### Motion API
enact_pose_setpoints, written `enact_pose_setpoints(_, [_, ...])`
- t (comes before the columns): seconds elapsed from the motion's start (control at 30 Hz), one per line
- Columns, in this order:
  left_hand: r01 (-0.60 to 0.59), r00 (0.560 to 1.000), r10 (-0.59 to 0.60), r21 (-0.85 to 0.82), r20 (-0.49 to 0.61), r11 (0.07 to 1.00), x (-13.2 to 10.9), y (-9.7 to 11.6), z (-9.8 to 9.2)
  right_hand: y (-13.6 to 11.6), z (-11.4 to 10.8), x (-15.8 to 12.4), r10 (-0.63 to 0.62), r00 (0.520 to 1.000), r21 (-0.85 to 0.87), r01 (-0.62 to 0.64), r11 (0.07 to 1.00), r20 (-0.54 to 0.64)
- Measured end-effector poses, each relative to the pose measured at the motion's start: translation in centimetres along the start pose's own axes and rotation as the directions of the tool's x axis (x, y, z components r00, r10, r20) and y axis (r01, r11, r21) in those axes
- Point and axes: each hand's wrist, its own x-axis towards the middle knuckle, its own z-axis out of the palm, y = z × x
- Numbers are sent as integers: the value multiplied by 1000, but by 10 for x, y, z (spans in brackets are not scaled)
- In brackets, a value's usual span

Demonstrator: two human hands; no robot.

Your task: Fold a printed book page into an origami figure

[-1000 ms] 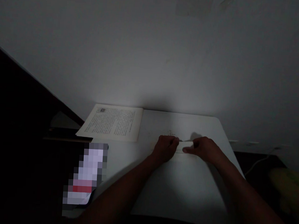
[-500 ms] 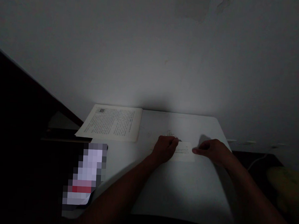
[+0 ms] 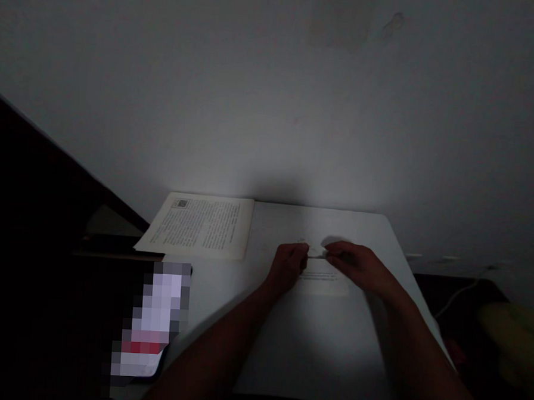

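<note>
pinching the paper slip (image 3: 321, 286), left hand (image 3: 287, 264) and right hand (image 3: 362, 267) have fingers (image 3: 340, 246) closer together than before.

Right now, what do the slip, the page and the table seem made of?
Slip: likely matt paper, by its printed lines and dull, pale face. Page: apparently matt paper too; dense print, no shine. Table: smooth, pale, dull-finished top, perhaps laminate or painted board; dim light leaves it open.
</note>
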Motion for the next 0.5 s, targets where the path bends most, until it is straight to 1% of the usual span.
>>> enact_pose_setpoints(0.1, [5,1000,-5,-33,0,999,1,1,1,0,3,-6,-72,997,-45,72,996,-8])
enact_pose_setpoints(0.2, [11,1000,-11,-48,-2,999,2,1,2,1,4,-9,-93,995,-33,92,995,-25])
enact_pose_setpoints(0.3, [17,1000,-17,-51,-14,999,2,1,2,-1,7,-8,-41,998,81,44,996,-39])
enact_pose_setpoints(0.4, [1,1000,-1,-17,-15,1000,0,1,0,-2,12,-7,16,997,232,1,973,-69])
enact_pose_setpoints(0.5, [-74,997,71,77,37,994,-2,3,-3,-1,16,-6,42,992,312,-3,950,-119])
